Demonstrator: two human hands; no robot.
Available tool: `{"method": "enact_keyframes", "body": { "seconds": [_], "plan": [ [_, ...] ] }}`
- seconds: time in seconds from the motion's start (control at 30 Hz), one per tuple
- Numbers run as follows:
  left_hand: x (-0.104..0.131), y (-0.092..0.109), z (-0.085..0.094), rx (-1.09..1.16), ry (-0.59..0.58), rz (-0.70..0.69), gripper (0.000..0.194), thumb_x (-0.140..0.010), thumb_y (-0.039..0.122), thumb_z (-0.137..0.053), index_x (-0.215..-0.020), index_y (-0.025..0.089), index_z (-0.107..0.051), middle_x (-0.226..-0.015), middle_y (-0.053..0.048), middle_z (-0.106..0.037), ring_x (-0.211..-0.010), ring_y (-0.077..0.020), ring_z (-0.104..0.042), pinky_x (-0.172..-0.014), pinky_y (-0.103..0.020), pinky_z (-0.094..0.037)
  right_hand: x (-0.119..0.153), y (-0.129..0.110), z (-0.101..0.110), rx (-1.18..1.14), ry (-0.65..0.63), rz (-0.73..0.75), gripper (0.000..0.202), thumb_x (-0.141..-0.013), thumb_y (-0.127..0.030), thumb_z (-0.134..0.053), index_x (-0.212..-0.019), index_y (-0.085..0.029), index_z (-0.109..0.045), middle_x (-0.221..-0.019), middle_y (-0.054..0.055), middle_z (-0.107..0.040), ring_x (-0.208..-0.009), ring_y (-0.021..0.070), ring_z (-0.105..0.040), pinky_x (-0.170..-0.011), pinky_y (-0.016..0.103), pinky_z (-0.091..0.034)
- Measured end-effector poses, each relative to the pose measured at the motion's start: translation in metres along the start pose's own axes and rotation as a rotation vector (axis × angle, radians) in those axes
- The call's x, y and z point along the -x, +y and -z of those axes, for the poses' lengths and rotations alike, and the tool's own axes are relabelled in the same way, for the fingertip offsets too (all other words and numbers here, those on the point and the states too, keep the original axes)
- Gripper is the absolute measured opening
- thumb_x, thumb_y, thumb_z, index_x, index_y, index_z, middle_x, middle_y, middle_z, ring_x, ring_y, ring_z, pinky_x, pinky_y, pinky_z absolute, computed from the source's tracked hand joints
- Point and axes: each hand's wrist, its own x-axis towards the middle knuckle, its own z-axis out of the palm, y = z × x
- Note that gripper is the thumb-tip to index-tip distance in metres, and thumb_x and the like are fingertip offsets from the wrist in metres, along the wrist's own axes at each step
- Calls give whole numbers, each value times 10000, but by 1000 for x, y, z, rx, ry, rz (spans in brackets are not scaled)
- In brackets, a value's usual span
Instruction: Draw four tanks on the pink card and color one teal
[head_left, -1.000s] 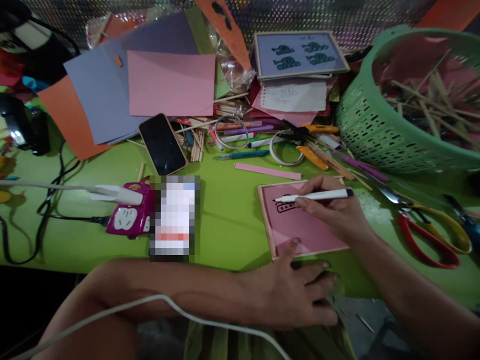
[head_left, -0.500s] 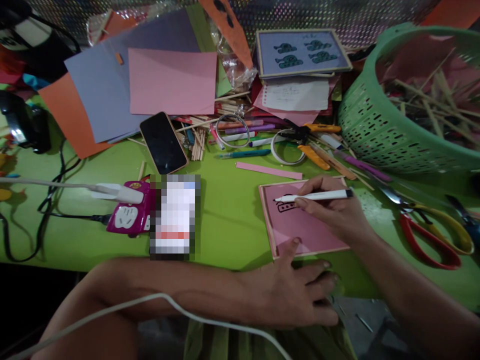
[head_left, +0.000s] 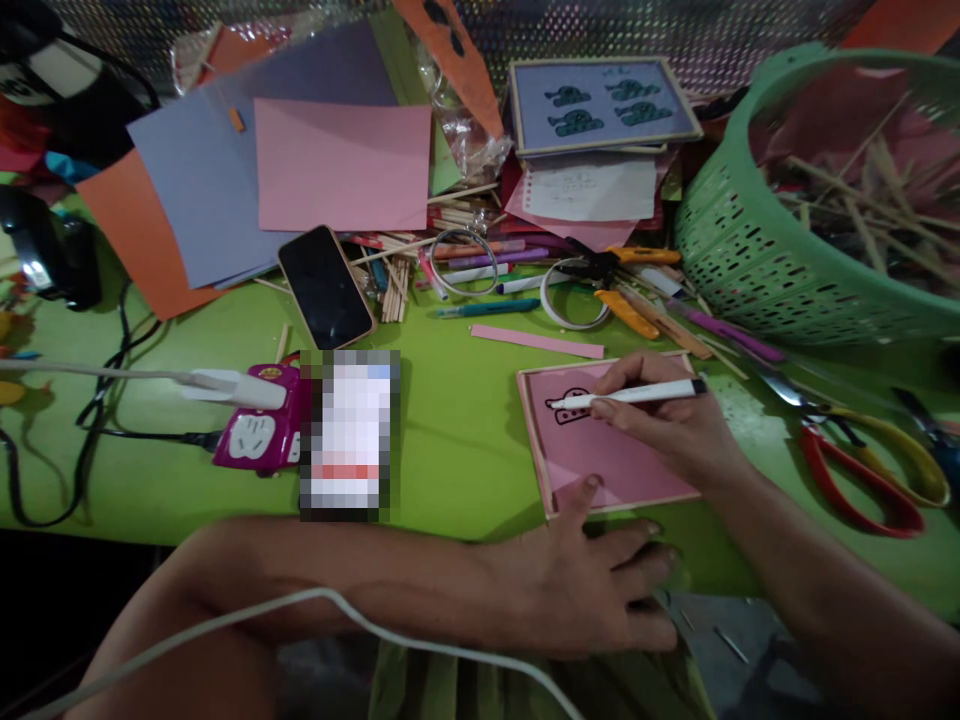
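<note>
A pink card with a pale stick frame [head_left: 622, 465] lies at the table's front edge. Black outlines of a small figure are drawn on its upper left. My right hand [head_left: 664, 420] pinches a white marker [head_left: 645, 393] with a black end, its tip at the left part of the drawing. My left hand [head_left: 600, 580] is spread at the card's lower edge, the thumb resting on the card and the other fingers apart below it. Behind stands a framed blue card [head_left: 600, 105] with several dark green figures.
Green basket [head_left: 735, 230] of sticks at back right; red-and-yellow-handled scissors [head_left: 862, 480] right of my right hand. Pink strip [head_left: 536, 341], pens and tape rolls lie behind the card. Left are a dark phone [head_left: 327, 288], a blurred lit phone [head_left: 351, 435] and a magenta power strip [head_left: 259, 430].
The drawing has gained a black line at its left, near the marker tip. The marker has shifted very slightly; my left hand has stayed in place.
</note>
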Motion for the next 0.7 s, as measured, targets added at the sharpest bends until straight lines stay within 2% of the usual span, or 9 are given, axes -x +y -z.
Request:
{"method": "enact_keyframes", "body": {
  "seconds": [0.23,0.7],
  "plan": [
    [-1,0,2,8,-53,1,247,-1054,313,-532,-1204,399,-708,-1459,-35,-642,-1302,-278,-610,-1021,-665,-492,0,-1,1,1,1,17,247,-787,-426,-836,-755,-250,-665,-707,10,-641,-632,165,-577,-541,282,-466],
    [1,0,0,1,10,7,305,-1071,240,-461,-1195,372,-706,-1446,-47,-642,-1298,-282,-602,-1013,-666,-494,1,2,3,-44,0,-10,210,-793,-373,-832,-776,-249,-662,-732,10,-633,-649,167,-571,-563,289,-460]
  ]
}}
